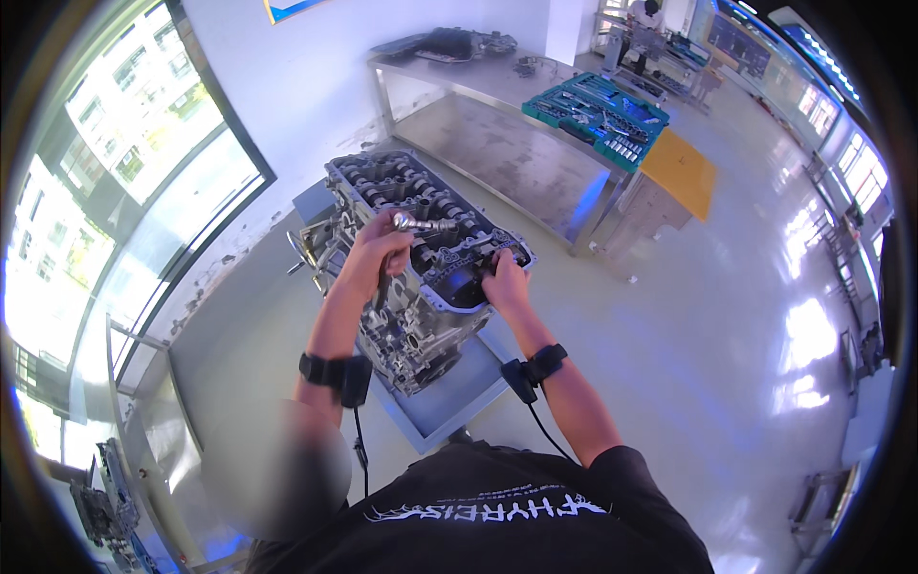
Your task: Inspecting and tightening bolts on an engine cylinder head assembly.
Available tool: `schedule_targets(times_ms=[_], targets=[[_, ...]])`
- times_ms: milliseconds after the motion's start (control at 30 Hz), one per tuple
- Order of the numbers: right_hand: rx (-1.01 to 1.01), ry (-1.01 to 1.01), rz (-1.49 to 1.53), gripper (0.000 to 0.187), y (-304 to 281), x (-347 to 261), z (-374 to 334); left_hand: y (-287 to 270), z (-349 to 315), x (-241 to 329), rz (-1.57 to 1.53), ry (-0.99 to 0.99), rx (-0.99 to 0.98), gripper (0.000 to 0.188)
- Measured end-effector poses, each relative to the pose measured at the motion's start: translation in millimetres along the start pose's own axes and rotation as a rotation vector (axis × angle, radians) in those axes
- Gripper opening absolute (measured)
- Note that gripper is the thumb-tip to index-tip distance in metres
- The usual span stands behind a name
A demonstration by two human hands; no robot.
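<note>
An engine block (411, 330) stands in front of me, its top uncovered so that the camshafts (382, 172) show. My left hand (378, 253) is closed around a ratchet wrench (405, 222), whose shiny head and socket point right across the top of the engine. The lower end of its handle comes out below my fist. At the engine's near right end, beside the dark chain-side opening, my right hand (507, 282) has its fingers bent together against the engine. What those fingers hold, if anything, is hidden.
The engine rests on a grey-blue stand tray (421, 428). Beyond it stands a metal workbench (449, 120) with a green socket-set case (598, 115) and a yellow board (681, 172) at its right end. More engine parts (105, 502) sit lower left. Another person (643, 17) is far back.
</note>
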State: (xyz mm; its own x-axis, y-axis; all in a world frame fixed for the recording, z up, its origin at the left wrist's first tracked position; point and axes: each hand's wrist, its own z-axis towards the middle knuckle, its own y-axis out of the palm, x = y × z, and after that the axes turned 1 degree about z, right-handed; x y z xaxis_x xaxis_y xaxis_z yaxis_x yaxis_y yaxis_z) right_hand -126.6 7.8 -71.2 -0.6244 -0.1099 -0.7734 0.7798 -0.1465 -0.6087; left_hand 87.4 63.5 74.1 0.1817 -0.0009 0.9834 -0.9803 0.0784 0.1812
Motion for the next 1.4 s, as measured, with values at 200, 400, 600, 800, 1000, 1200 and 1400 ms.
schedule_targets(times_ms=[200,400,600,800,1000,1200,1400], targets=[[-0.002,-0.004,-0.035,0.024,-18,-20,1,14,-37,-21,-0.376,-0.075,-0.157,0.021],[-0.012,-0.015,-0.01,0.029,-3,-5,0,24,-56,-24,-0.07,-0.136,-0.315,0.024],[-0.066,0.081,-0.046,0.032,-9,-16,-6,36,-60,-17,-0.408,-0.173,-0.427,0.057],[0.004,0.075,-0.022,0.023,-9,-7,3,43,-60,-43,-0.642,-0.302,-0.48,0.056],[0.019,-0.034,0.029,0.027,-8,-17,-3,37,-69,-65,-0.771,-0.43,-0.446,0.036],[0.063,-0.004,-0.025,0.028,-9,-10,2,42,-73,-61,-0.745,-0.442,-0.41,0.032],[0.051,-0.025,0.057,0.026,-7,-14,-2,45,-72,-64,-0.773,-0.44,-0.409,0.03]])
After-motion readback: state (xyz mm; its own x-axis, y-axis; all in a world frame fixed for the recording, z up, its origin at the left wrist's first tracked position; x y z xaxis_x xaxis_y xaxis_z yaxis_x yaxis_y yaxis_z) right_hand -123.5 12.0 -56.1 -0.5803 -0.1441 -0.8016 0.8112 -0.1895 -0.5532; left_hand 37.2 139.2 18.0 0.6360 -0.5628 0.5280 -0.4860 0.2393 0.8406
